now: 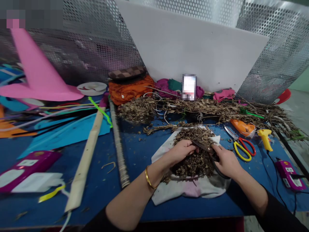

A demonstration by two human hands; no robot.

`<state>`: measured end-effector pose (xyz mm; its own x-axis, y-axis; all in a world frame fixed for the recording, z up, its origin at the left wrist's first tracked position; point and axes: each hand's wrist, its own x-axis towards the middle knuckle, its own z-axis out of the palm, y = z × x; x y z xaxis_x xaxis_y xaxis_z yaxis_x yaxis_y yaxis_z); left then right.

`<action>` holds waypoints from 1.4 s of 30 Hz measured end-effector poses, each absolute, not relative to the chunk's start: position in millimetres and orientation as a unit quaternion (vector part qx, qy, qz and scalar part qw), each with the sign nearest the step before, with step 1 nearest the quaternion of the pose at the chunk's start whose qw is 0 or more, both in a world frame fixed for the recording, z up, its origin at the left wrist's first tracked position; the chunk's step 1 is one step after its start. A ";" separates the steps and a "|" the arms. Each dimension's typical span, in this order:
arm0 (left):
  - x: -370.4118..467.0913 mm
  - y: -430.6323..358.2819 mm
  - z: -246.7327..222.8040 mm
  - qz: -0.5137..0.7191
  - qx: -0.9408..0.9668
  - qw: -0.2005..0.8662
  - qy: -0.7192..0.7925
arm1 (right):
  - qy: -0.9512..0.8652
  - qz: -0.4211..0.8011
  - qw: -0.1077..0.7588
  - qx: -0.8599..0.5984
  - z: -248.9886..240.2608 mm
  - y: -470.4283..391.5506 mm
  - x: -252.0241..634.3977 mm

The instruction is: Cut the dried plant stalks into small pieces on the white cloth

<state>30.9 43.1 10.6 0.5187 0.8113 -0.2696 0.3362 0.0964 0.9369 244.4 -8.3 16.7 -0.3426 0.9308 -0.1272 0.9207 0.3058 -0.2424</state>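
Right of the frame's centre, your right fingers point(217, 150) grip the dark scissors point(203, 145); its long axis points up-left to your left fingers point(191, 148), whose grip I cannot tell.

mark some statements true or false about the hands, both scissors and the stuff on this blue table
1. The right hand holds dark scissors. True.
2. A gold bangle circles the right wrist. False: it is on the left wrist.
3. Dried leaves lie on a white cloth. True.
4. The red-and-yellow-handled scissors lie left of the cloth. False: they lie right of it.
5. A yellow glue gun lies right of those scissors. True.
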 end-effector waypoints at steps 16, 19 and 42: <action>28.6 41.3 19.0 0.242 0.597 0.627 0.438 | -0.780 0.159 0.082 -0.599 21.7 -8.8 245.0; 26.1 42.0 22.6 0.274 0.574 0.638 0.434 | -0.780 0.145 0.086 -0.603 26.1 -9.7 243.7; 26.1 43.2 15.5 0.234 0.699 0.455 0.500 | -0.793 0.161 0.061 -0.584 24.5 -11.2 242.2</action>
<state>26.1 43.2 15.5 0.3905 0.9116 -0.1287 0.4867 -0.0858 0.8694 242.2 -11.2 24.5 -0.3102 0.9462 -0.0918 0.9072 0.2658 -0.3261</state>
